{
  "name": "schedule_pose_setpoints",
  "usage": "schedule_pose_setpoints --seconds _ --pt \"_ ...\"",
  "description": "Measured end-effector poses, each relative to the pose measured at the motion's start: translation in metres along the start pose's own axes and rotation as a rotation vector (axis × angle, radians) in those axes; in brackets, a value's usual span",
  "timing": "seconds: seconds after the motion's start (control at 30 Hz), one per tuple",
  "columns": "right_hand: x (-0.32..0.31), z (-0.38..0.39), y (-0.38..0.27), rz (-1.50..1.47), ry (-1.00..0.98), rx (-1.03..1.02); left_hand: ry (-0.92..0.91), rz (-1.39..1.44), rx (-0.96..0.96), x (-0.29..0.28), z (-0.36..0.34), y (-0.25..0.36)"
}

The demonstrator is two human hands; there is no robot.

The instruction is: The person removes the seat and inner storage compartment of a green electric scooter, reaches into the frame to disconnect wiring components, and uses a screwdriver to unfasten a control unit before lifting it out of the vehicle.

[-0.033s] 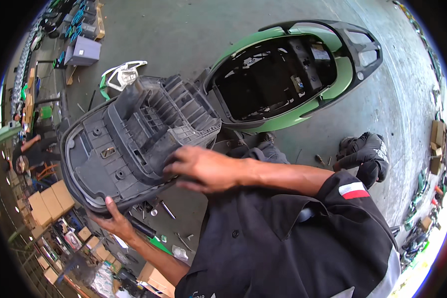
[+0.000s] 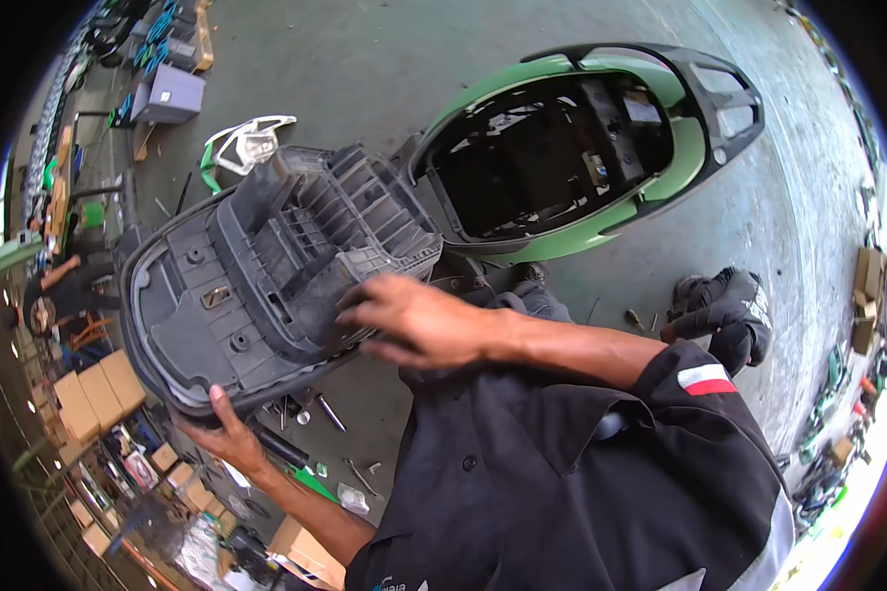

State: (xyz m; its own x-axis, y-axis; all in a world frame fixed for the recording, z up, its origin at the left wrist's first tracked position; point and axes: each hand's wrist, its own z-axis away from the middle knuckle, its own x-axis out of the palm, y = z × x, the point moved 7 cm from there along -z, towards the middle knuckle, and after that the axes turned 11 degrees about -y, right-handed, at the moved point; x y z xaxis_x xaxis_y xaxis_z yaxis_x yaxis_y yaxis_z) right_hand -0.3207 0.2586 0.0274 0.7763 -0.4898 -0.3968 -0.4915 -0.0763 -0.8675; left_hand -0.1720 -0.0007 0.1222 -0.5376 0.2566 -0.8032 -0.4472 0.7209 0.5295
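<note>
A scooter seat [image 2: 192,286] is tipped up with its dark plastic underside toward me, showing ribs, a small metal latch loop [image 2: 217,296] and a raised box-like section. My left hand [image 2: 229,433] grips its near rim, thumb on top and fingers tucked under the edge. Over the right side of that underside is my right hand [image 2: 414,320], slightly blurred, fingers apart and nothing seen in them. Whether its fingertips touch the plastic I cannot tell. Beyond the seat lies the scooter's green and black rear body [image 2: 680,163], its dark storage opening uncovered.
A white and green frame part [image 2: 251,143] lies on the floor behind the seat. Small tools and a metal tube [image 2: 331,414] lie below it. A person [image 2: 724,315] crouches at the right; another stands far left. Cardboard boxes [image 2: 99,394] and a grey bin [image 2: 170,96] are at the left.
My right hand has shifted slightly to the right and upward along the seat's underside. The left hand keeps its hold on the rim.
</note>
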Motion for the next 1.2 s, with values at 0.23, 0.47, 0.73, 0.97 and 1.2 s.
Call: schedule_pose_setpoints --seconds 0.23,0.47,0.73,0.97,1.2 --pt "-0.028 0.028 0.076 0.107 0.232 0.387 -0.095 -0.086 -0.01 -0.004 0.0 -0.046" --pt "0.016 0.022 0.083 0.049 0.041 0.455 -0.195 -0.109 -0.09 -0.007 -0.001 -0.063" --pt "0.012 0.035 0.088 -0.066 0.116 0.496 -0.241 -0.143 -0.08 -0.01 -0.006 -0.059" --pt "-0.013 0.08 0.105 0.066 0.224 0.546 -0.195 0.019 -0.054 -0.018 -0.021 -0.042" --pt "-0.111 0.221 0.131 0.368 0.38 0.993 0.044 0.221 0.394 -0.011 -0.038 0.076"
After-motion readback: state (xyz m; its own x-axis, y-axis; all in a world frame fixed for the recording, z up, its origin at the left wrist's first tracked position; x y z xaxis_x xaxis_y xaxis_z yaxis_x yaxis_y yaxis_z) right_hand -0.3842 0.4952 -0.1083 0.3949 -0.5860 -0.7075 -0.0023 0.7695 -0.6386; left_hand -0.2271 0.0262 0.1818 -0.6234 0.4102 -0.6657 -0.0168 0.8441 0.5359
